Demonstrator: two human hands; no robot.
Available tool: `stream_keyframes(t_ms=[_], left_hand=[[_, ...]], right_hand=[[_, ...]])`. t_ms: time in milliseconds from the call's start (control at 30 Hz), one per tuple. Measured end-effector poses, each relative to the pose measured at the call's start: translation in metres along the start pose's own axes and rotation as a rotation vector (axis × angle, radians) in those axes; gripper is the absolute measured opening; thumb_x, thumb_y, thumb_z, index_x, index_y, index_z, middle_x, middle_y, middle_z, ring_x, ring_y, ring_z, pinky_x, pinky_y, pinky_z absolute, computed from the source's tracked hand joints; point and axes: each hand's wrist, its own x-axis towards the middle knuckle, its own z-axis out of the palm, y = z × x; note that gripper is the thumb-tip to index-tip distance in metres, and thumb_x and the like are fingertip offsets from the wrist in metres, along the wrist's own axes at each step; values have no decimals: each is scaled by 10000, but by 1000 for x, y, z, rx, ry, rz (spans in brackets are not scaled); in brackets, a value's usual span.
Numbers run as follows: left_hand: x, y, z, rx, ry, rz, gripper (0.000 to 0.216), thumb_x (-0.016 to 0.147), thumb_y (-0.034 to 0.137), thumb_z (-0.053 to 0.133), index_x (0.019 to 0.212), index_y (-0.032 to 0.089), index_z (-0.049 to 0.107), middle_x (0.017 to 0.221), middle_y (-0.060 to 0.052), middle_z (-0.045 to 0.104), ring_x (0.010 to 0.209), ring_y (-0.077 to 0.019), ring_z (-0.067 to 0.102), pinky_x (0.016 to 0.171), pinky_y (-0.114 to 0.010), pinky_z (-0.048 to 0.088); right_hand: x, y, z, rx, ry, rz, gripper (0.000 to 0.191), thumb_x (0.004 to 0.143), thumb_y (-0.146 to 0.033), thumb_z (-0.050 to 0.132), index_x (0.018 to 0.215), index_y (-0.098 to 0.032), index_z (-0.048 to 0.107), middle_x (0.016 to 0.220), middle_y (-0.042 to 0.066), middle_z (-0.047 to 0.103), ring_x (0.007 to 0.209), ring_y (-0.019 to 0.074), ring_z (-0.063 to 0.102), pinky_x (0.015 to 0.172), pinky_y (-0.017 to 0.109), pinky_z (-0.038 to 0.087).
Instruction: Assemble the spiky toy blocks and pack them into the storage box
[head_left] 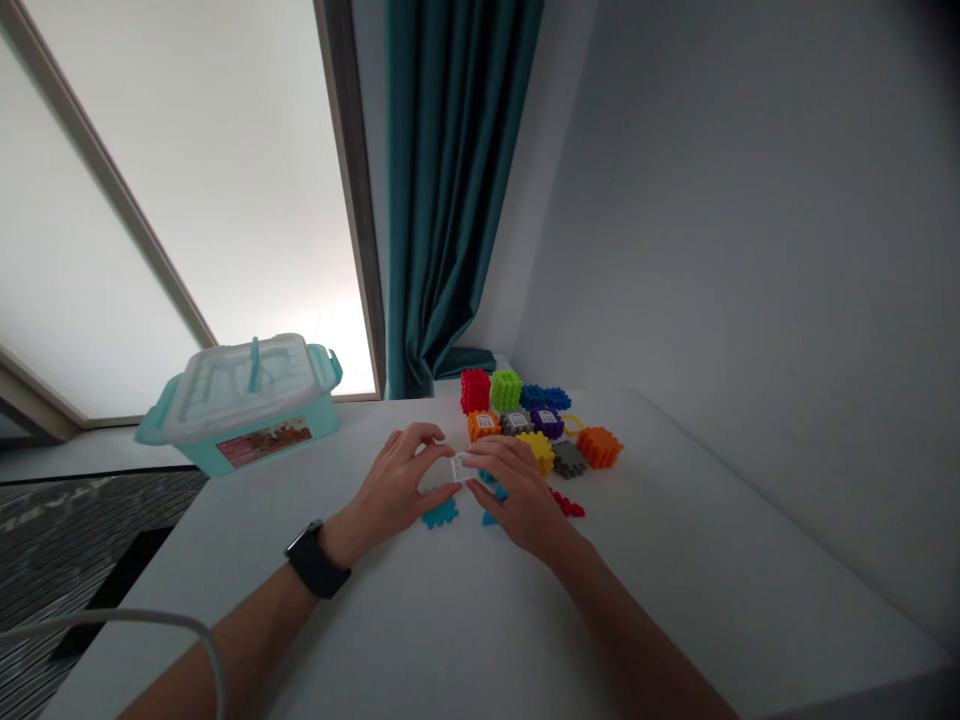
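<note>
A small white printed label (461,467) sits between my two hands. My left hand (405,480) has its thumb and forefinger at the label's left side. On the opposite side, the fingers of my right hand (517,490) close on it and hide part of it. A light blue notched tile (441,510) lies below my left fingertips. Under my right hand, light blue pieces (489,518) show in part. Just behind stand an orange cube (484,425), a grey cube (516,422) and a purple cube (547,421), each bearing a similar label.
Red (475,391) and lime green (506,390) blocks stand at the back beside dark blue pieces (546,397). Yellow (538,452), grey (570,459) and orange (600,447) notched pieces lie rightward. A lidded teal box (255,400) stands at left; a pale cable (150,617) crosses lower left.
</note>
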Motion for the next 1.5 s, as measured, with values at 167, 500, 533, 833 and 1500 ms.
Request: stream_keyframes(t_ms=[167, 500, 533, 833, 1500], left_hand=[[0, 1, 1, -19, 6, 14, 236, 886, 329, 660, 1080, 200, 625, 1111, -97, 575, 995, -228, 602, 860, -381, 518], [0, 3, 2, -41, 8, -23, 250, 908, 360, 630, 1111, 215, 614, 1100, -91, 571, 993, -227, 599, 860, -395, 523], [0, 4, 2, -44, 9, -26, 253, 911, 363, 628, 1116, 216, 611, 1097, -91, 571, 1000, -228, 598, 860, -395, 523], [1, 8, 2, -57, -18, -44, 332, 897, 352, 643, 1191, 217, 572, 1116, -101, 577, 1041, -246, 590, 866, -400, 515], [-9, 15, 26, 36, -161, 91, 228, 935, 308, 545, 1130, 214, 618, 1085, -100, 623, 962, -240, 618, 839, -382, 495]], right_hand=[[-1, 1, 1, -21, -8, -18, 223, 940, -224, 584, 1153, -259, 639, 1155, 66, 695, 1138, 242, 587, 1002, 463, 458], [-1, 1, 0, 8, -11, 16, 197, 947, -258, 583, 1131, -257, 654, 1155, 61, 699, 1149, 236, 581, 1013, 446, 455], [-1, 1, -1, 16, -12, 22, 199, 948, -261, 581, 1132, -259, 655, 1157, 61, 698, 1150, 236, 582, 1015, 448, 455], [-3, 2, -6, 60, -16, 51, 191, 948, -251, 574, 1121, -252, 655, 1138, 65, 702, 1121, 233, 597, 1005, 451, 462], [-106, 72, -86, -93, -21, 337, 173, 952, -334, 568, 1051, -257, 688, 1136, 68, 718, 1111, 246, 634, 987, 488, 494]])
